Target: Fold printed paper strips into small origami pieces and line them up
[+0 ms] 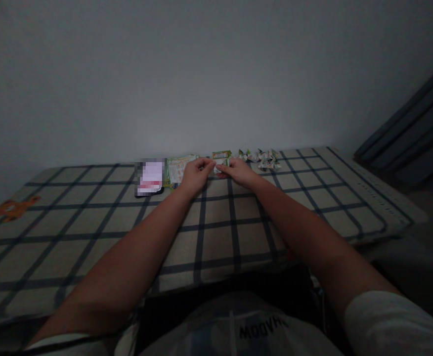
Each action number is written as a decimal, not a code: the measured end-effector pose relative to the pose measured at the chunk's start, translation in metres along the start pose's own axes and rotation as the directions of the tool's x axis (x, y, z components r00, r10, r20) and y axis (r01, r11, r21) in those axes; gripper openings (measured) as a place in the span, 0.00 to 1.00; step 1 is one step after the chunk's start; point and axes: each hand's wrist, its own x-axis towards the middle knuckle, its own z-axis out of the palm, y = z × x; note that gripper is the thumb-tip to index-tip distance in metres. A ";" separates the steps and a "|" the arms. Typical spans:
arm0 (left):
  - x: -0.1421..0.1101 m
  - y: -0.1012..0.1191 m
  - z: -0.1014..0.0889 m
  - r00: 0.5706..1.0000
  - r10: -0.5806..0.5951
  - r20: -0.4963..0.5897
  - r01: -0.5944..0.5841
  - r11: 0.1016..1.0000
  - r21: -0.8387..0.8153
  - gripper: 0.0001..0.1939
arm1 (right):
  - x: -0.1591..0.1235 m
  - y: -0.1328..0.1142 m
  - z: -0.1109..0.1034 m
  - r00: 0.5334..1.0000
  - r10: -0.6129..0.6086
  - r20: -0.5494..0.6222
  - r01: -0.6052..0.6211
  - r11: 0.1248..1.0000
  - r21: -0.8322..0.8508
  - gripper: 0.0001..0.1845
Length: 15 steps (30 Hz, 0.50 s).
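Note:
A small white and green printed piece [221, 162], paper or a wrapper, is between my hands above the far part of the table. My left hand [197, 174] pinches its left edge with thumb and fingertips. On the other side, my right hand [240, 173] is closed on it, the thumb lying across its front. Just behind it lies a green and orange printed packet or sheet [221, 154]. To the right of my right hand sit several crumpled or folded white and green pieces [266, 159]. Their exact kind is too small to make out.
Left of my hands lie green and white printed sheets [175, 170] and a phone [150, 178] with a blurred screen. A checked cloth [216, 237] covers the table, with an orange figure [12, 208] at its left. A pale wall [216, 79] rises behind; dark curtain [416, 118] hangs right.

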 end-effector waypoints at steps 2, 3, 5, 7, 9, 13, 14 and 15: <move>0.000 0.000 0.000 1.000 0.000 -0.005 0.000 1.000 -0.004 0.15 | 0.000 -0.002 0.000 0.999 -0.032 -0.012 0.032 0.999 -0.017 0.10; 0.000 0.000 0.001 1.000 -0.005 -0.010 0.005 1.000 -0.007 0.15 | 0.000 -0.003 0.000 0.999 -0.039 -0.022 0.039 0.999 -0.023 0.11; 0.000 0.002 0.002 0.999 -0.018 -0.028 0.018 1.000 -0.023 0.14 | -0.001 -0.003 0.001 0.998 -0.044 -0.040 0.044 0.999 -0.012 0.12; -0.001 0.004 0.003 0.998 -0.023 -0.053 0.020 0.998 -0.058 0.14 | -0.002 -0.002 0.002 0.998 -0.043 -0.037 0.043 0.999 0.017 0.12; -0.001 0.006 0.005 0.997 -0.025 -0.070 0.018 0.995 -0.097 0.14 | -0.002 -0.001 0.003 0.999 -0.040 -0.022 0.040 0.999 0.022 0.12; -0.002 0.009 0.008 0.995 -0.046 -0.085 0.034 0.990 -0.136 0.15 | -0.004 -0.002 0.006 0.998 -0.055 -0.033 0.055 0.998 -0.013 0.11; -0.002 0.009 0.008 0.995 -0.052 -0.089 0.039 0.989 -0.142 0.16 | -0.004 -0.003 0.006 0.997 -0.062 -0.037 0.061 0.998 -0.013 0.11; -0.002 0.009 0.008 0.994 -0.058 -0.091 0.045 0.988 -0.148 0.16 | -0.004 -0.004 0.007 0.997 -0.067 -0.040 0.067 0.998 -0.009 0.11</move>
